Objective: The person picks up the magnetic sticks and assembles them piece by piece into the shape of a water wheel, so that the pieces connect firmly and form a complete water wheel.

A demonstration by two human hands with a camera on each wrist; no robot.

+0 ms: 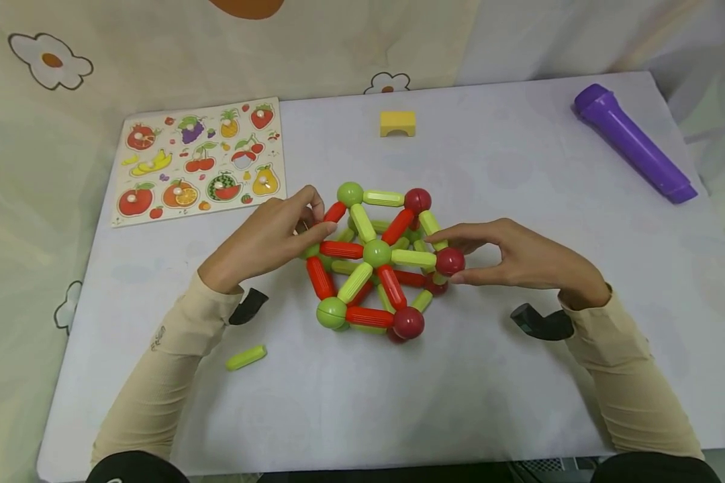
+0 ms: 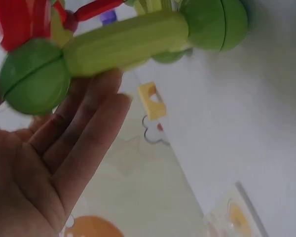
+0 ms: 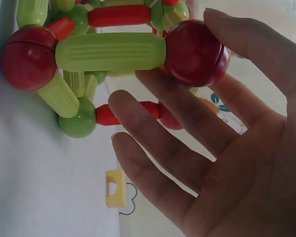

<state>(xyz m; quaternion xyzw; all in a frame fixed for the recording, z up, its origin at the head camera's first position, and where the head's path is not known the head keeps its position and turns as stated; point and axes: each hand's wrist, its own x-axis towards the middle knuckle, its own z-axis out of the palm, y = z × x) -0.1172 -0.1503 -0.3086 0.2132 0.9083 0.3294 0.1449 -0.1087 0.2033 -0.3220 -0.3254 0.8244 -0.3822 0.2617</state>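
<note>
A framework of red and light-green magnetic rods point(image 1: 413, 259) joined by green and dark-red balls stands at the table's middle. With thumb and fingers, my left hand point(image 1: 278, 231) holds its left corner; in the left wrist view a green ball point(image 2: 34, 79) is at those fingers. On the opposite side my right hand point(image 1: 513, 255) grips the right corner, thumb and fingers around a dark-red ball point(image 3: 193, 53). The right wrist view shows its other fingers spread loosely below. Part of the left corner ball is hidden by the left hand in the head view.
A loose light-green rod point(image 1: 246, 357) lies near my left forearm. At the back left is a fruit puzzle board point(image 1: 202, 218). A yellow arch block point(image 1: 397, 123) sits at the back, and a purple tube point(image 1: 634, 144) lies at the back right of the white table point(image 1: 489, 416).
</note>
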